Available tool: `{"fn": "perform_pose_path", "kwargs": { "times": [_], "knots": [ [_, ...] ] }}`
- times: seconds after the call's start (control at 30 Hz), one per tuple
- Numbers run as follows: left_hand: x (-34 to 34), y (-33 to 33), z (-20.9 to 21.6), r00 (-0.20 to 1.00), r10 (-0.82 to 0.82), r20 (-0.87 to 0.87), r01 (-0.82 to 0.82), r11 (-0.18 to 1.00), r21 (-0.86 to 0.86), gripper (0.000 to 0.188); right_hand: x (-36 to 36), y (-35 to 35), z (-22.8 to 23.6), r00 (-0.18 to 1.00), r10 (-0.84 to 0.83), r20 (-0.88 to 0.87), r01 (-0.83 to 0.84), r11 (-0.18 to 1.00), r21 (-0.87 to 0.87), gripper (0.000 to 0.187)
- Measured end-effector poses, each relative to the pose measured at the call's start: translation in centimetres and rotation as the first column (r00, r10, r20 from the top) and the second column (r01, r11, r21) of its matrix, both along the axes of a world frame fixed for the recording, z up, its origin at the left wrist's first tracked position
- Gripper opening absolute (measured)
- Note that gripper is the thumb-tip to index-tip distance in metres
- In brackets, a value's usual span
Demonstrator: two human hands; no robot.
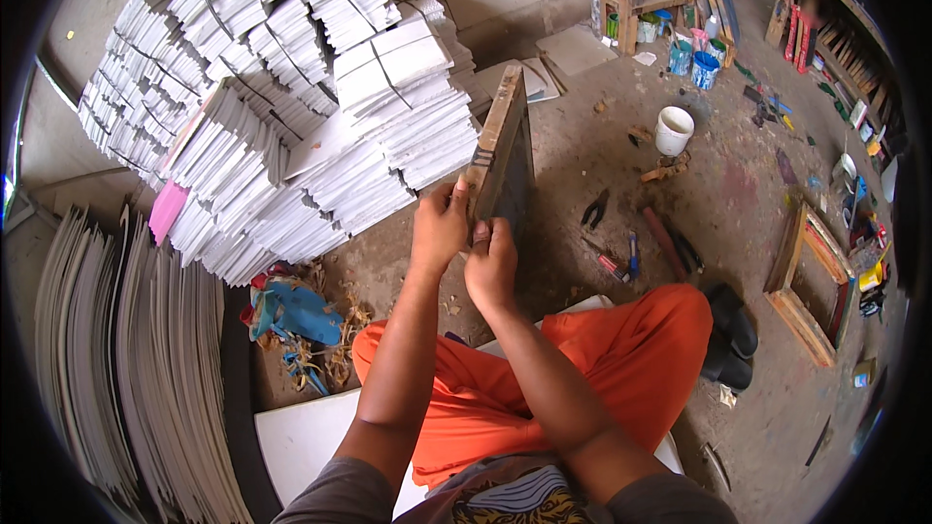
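In front of me a wooden screen frame (499,126) stands on edge, tilted away, with a dark sheet showing on its right side. My left hand (442,231) is closed at its near left edge, thumb pointing up along the wood. Slightly lower and to the right, my right hand (492,265) grips the near end, its thumb pressed against the edge. The fingertips of both hands are partly hidden. To the right on the floor lie pliers (595,209), a red-handled screwdriver (612,265) and a blue marker-like stick (634,254).
Tall bundled stacks of white paper (388,68) rise at the left, beside grey sheets (146,369). A white bucket (673,131) stands beyond the tools. An empty wooden frame (801,325) and dark shoes (728,349) lie right. Paint containers (706,68) stand by a shelf.
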State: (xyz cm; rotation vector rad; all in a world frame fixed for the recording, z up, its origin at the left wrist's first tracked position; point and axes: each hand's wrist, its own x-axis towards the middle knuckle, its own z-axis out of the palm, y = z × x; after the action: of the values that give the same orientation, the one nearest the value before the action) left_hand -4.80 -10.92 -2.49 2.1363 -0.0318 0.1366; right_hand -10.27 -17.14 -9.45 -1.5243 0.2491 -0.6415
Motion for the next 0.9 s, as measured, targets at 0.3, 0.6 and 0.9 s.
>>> {"fn": "perform_pose_path", "kwargs": {
  "times": [0.3, 0.6, 0.9],
  "knots": [
    [0.1, 0.5, -0.1, 1.0, 0.014, 0.028, -0.013, 0.999, -0.045, 0.049, -0.5, -0.2, 0.9, 0.985, 0.095, 0.147, -0.118, 0.98, 0.159, 0.028],
    [0.6, 1.1, 0.3, 1.0, -0.009, -0.019, 0.008, 0.999, -0.037, 0.046, 0.0, -0.9, 0.8, 0.983, 0.163, 0.089, -0.157, 0.985, -0.075, 0.017],
    [0.3, 1.1, 0.4, 0.998, -0.06, 0.033, 0.061, 0.997, -0.045, 0.046, 0.5, -3.9, -0.4, 0.942, 0.26, 0.21, -0.185, 0.929, -0.32, 0.016]
  ]
}}
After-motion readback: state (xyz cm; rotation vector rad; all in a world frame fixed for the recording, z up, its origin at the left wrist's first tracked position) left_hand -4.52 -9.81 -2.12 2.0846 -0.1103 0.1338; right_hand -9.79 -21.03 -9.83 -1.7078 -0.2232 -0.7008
